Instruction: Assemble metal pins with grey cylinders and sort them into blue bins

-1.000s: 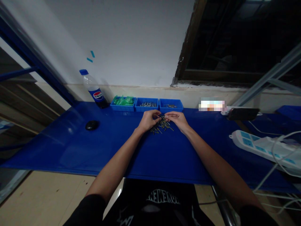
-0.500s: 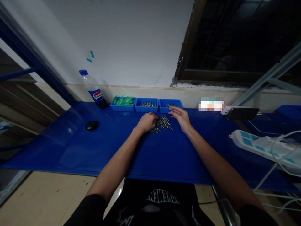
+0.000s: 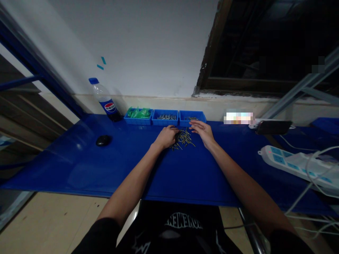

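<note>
A loose pile of small metal pins (image 3: 184, 139) lies on the blue table top (image 3: 185, 173). My left hand (image 3: 167, 136) rests at the pile's left edge with its fingers curled onto the pins; what they grip is too small to see. My right hand (image 3: 201, 129) is at the pile's right, fingers stretched toward the right blue tray (image 3: 192, 118), which holds a few pins. The middle blue tray (image 3: 165, 117) holds more metal pieces. The left blue tray (image 3: 138, 116) holds green plastic parts.
A cola bottle (image 3: 104, 100) stands at the back left and a black mouse (image 3: 103, 140) lies left of my arms. A white power strip (image 3: 296, 165) with cables and a phone (image 3: 273, 127) are on the right. A wall runs behind the trays.
One second ago both hands met over the pile, pinching pins. My right hand has since moved back toward the right tray and spread its fingers. My left hand dropped onto the pile.
</note>
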Demonstrator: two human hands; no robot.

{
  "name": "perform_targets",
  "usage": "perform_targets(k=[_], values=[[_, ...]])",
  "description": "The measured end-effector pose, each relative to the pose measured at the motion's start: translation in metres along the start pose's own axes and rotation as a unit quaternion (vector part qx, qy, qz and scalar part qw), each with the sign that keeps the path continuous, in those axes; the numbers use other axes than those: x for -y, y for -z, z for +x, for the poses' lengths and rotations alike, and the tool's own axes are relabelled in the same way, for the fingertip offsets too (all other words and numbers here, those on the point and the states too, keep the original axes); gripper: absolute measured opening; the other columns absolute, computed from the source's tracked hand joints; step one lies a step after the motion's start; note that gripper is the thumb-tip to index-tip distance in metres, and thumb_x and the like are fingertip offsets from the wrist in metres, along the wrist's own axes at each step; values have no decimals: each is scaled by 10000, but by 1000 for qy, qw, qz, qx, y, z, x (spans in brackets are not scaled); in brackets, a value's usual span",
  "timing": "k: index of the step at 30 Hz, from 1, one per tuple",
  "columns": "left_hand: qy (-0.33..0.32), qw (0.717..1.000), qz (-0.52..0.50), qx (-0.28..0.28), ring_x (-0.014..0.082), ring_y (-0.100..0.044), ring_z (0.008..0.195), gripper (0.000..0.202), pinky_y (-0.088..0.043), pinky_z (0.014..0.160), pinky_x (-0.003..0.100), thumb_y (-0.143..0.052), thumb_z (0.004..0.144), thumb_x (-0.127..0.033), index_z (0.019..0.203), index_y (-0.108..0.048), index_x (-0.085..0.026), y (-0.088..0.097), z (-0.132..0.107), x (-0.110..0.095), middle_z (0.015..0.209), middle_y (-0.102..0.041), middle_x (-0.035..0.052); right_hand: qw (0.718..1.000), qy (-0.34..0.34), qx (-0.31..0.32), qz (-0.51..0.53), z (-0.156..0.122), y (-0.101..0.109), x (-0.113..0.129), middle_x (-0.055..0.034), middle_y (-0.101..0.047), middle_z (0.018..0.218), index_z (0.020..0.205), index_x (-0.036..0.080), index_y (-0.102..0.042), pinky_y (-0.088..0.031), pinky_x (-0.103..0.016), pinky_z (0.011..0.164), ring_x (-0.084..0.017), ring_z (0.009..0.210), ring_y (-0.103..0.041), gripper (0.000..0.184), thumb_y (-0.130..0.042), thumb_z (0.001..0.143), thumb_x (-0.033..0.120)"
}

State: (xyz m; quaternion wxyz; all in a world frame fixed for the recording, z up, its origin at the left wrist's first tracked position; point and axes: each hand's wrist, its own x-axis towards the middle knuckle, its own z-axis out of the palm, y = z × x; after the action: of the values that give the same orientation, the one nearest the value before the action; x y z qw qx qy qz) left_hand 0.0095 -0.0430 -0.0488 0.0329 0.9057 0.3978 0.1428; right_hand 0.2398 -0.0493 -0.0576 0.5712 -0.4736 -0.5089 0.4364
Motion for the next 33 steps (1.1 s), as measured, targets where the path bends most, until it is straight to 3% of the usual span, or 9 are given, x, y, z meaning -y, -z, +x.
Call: perform_targets(k=[10, 19, 22, 28, 33], values=[[92, 994, 54, -27, 276, -651, 1079, 274, -535, 951, 366, -512, 993, -159, 1055, -777, -183, 10, -1, -2, 1082, -759, 125, 1000, -1, 5, 1, 0, 1, 0, -84, -811, 1141, 1063, 243, -784, -597, -327, 760, -221, 907, -776, 350, -821, 748, 391], [118, 989, 84, -15, 297, -621, 1075, 233, -505, 923, 394, -441, 1045, -170, 1059, -673, -152, 6, 1, -2, 1136, -697, 156, 1000, 1, 7, -9, 0, 1, 0, -90, -812, 1129, 1060, 240, -778, -596, -326, 747, -222, 890, -774, 383, -825, 738, 442], [123, 991, 31, -44, 286, -638, 1016, 195, -511, 886, 389, -450, 1035, -145, 1040, -645, -160, 2, 1, 1, 1066, -709, 148, 1000, 0, 6, -8, 0, 1, 2, -87, -816, 1110, 1058, 238, -779, -585, -318, 736, -214, 876, -770, 370, -816, 740, 424], [59, 962, -189, -188, 211, -677, 913, 83, -536, 840, 332, -610, 956, -141, 1020, -626, -193, -4, 4, 8, 969, -729, 67, 999, 11, 18, -34, 0, 1, 1, -83, -826, 996, 1057, 224, -773, -569, -318, 716, -213, 838, -757, 346, -780, 759, 400], [17, 944, -247, -219, 181, -672, 853, 126, -533, 813, 312, -697, 893, -156, 993, -627, -190, -1, 5, 2, 924, -717, 42, 997, 24, 50, -60, -2, -4, 1, -62, -813, 855, 1014, 214, -790, -578, -348, 720, -210, 753, -739, 319, -787, 750, 393]])
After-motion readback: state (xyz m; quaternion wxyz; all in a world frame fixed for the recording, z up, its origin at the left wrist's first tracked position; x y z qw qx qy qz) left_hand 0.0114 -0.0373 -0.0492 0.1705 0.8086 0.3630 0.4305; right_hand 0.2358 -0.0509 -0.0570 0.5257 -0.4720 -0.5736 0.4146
